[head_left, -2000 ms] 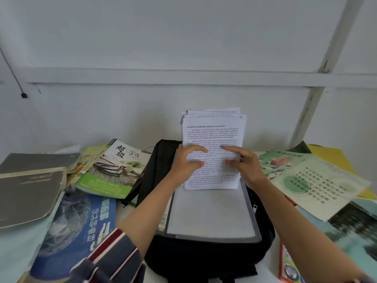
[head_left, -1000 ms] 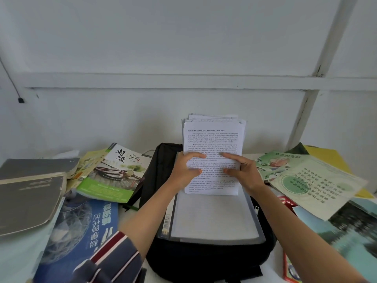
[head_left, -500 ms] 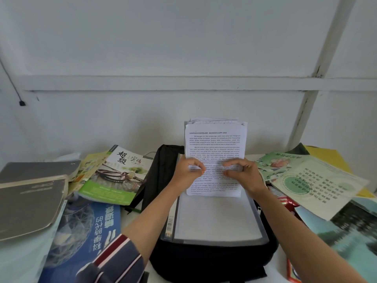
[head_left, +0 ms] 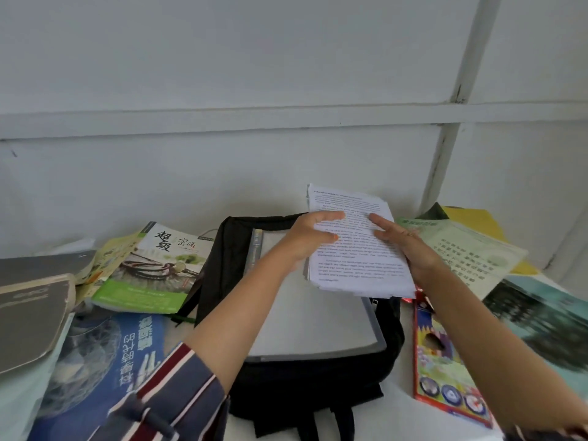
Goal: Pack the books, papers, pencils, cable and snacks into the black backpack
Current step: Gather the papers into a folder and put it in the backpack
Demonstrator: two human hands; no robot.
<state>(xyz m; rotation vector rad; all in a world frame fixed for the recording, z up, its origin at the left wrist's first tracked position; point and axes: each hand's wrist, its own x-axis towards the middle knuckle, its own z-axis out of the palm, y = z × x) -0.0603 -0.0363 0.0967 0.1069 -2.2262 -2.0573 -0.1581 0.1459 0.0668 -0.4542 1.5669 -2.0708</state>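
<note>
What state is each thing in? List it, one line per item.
Sheaf of papers: tilted, held above the backpack by both hands.
Left hand: gripping the sheaf's left edge.
Right hand: gripping its right edge.
Black backpack: lying flat, open.
Grey folder: flat in the backpack's opening.
Green-covered book: closed, on the table.

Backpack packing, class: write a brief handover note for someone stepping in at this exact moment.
Left hand and right hand: both hold the stack of papers, tilted over the far right of the backpack.
Backpack lies flat on the table; a folder rests on top of it.
Done: nothing visibly inside yet.
Left: papers, the green book and blue book on the left, the red box on the right. Pencils, cable not seen.
</note>
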